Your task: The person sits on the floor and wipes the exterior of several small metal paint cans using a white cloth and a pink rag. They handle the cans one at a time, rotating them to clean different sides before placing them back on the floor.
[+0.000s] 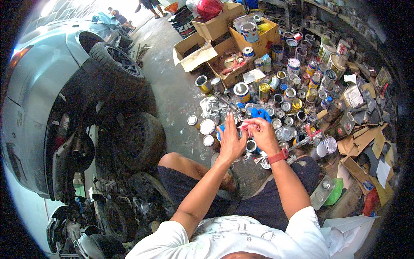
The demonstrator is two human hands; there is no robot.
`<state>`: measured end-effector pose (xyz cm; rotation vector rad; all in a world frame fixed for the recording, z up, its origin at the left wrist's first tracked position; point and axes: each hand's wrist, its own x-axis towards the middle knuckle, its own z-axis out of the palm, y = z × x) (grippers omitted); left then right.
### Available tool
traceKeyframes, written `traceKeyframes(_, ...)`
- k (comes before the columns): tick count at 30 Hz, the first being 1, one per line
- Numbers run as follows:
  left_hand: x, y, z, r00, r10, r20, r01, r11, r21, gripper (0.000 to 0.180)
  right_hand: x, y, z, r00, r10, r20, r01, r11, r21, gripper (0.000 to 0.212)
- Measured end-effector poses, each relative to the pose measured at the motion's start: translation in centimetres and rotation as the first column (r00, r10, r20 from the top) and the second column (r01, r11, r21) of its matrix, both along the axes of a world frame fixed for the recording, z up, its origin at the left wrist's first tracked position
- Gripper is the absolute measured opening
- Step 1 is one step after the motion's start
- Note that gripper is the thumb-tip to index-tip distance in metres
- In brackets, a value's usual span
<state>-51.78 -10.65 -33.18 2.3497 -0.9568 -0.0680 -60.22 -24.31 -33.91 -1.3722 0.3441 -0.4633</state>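
My left hand (233, 140) is stretched out, its fingers straight and pointing away from me above the tins. Close beside it, my right hand (264, 134) has its fingers closed on a small pink-and-white cloth (246, 126), near the left thumb. Whether the cloth also touches the left palm is hard to tell. A red watch (278, 156) is on my right wrist. Just beyond the hands lie a blue glove (260, 114) and a spray gun (233, 104). White-lidded tins (207, 127) stand left of my left hand.
Many paint tins (297, 103) crowd the floor ahead and to the right. Open cardboard boxes (233, 56) stand behind them. A silver car (39, 99) and loose tyres (140, 140) are on the left. Cardboard scraps (362, 142) lie at the right. Other people (120, 18) are far back.
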Motion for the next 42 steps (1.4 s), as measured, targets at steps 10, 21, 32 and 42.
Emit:
traceKeyframes(10, 0.1, 1.5, 3.6, 0.972, -0.22, -0.077, 0.178, 0.912, -0.369, 0.061, -0.9, -0.4, 1.9, 0.982, 0.191, 0.003, -0.184, 0.941, 0.283, 0.046)
traceKeyframes(21, 0.6, 1.7, 1.5, 0.965, -0.259, 0.036, 0.255, 0.905, -0.341, 0.053, -0.2, -0.5, -2.4, 0.983, -0.037, -0.18, -0.077, 0.807, -0.586, 0.031)
traceKeyframes(32, -1.1, 1.1, 0.9, 0.756, -0.345, -0.556, 0.057, 0.881, -0.47, 0.044, -0.5, -0.8, -0.5, 0.991, -0.106, -0.081, 0.082, 0.964, -0.254, 0.038)
traceKeyframes(42, 1.8, 1.4, -1.7, 0.539, -0.413, -0.734, -0.139, 0.816, -0.561, 0.059, -0.3, 0.9, 0.8, 0.996, -0.088, -0.001, 0.081, 0.921, -0.38, 0.026)
